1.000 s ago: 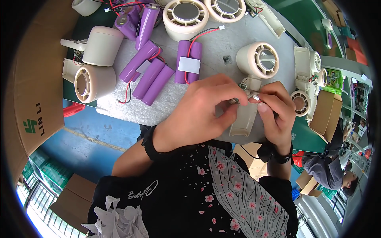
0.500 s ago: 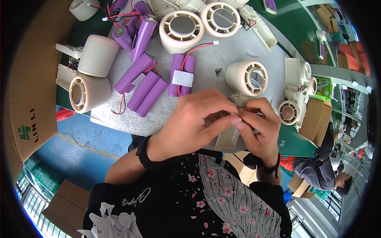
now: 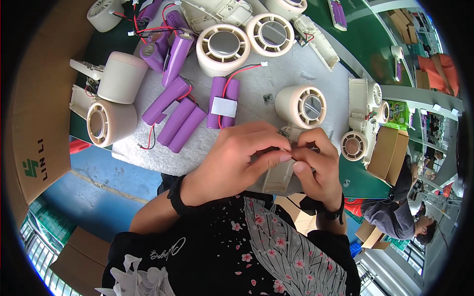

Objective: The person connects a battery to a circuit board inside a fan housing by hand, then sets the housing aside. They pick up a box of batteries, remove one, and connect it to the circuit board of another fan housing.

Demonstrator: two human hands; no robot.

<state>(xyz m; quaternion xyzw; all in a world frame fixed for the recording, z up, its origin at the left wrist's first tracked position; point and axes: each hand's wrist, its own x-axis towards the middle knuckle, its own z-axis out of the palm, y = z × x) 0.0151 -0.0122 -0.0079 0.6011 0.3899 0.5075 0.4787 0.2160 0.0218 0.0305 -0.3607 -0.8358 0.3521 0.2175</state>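
A cream handheld fan with a round, grilled head (image 3: 302, 107) lies on the grey foam sheet in front of me. Its open handle shell (image 3: 278, 176) runs toward me beneath my hands. My left hand (image 3: 242, 160) pinches thumb against forefinger over the handle's upper part. My right hand (image 3: 317, 163) is closed opposite it, its fingers bent inward and nearly meeting the left fingertips. Whatever the fingertips grip is too small and covered to name. Just left of the fan, a purple two-cell battery pack (image 3: 215, 89) carries a white label and red and black wires.
More purple battery packs (image 3: 182, 126) lie at left. Several cream fan heads (image 3: 223, 44) stand along the back, with further fan parts (image 3: 112, 123) at far left. Another fan (image 3: 354, 145) lies on the green table at right, beside a cardboard box (image 3: 387, 153). A person (image 3: 395, 217) sits beyond.
My right thumb has drawn down, slightly away from the left thumb tip. The fan and battery packs appear a little lower in the view. Both hands stay over the handle.
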